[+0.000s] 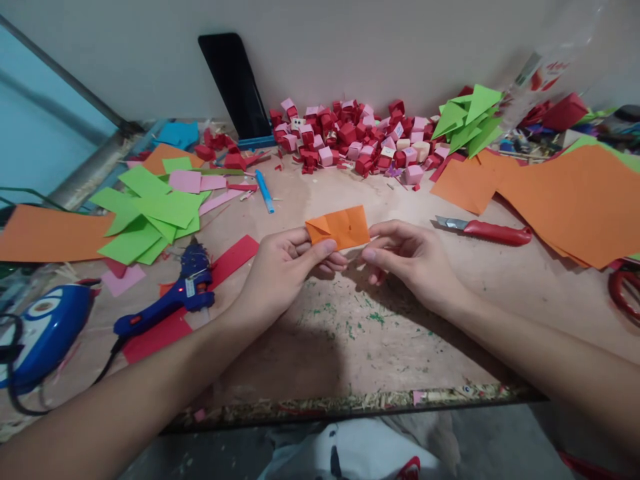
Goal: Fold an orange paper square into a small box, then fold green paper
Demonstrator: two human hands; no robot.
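Two hands pinch the folded paper (345, 227) in front of the block pile, left hand (280, 267) and right hand (415, 260) at opposite ends; uneven pulling could tear it.

Single head-worn view, facing forward and down, close.

A wooden tabletop (400, 347) bears paper cubes (347, 133) — a cutter (495, 231), a blue pen (265, 192).

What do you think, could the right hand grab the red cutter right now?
Probably yes: the red-handled cutter lies nearby, uncovered, with bare table between it and the right hand. The left hand grips the folded orange paper. But the blade points toward the right hand.
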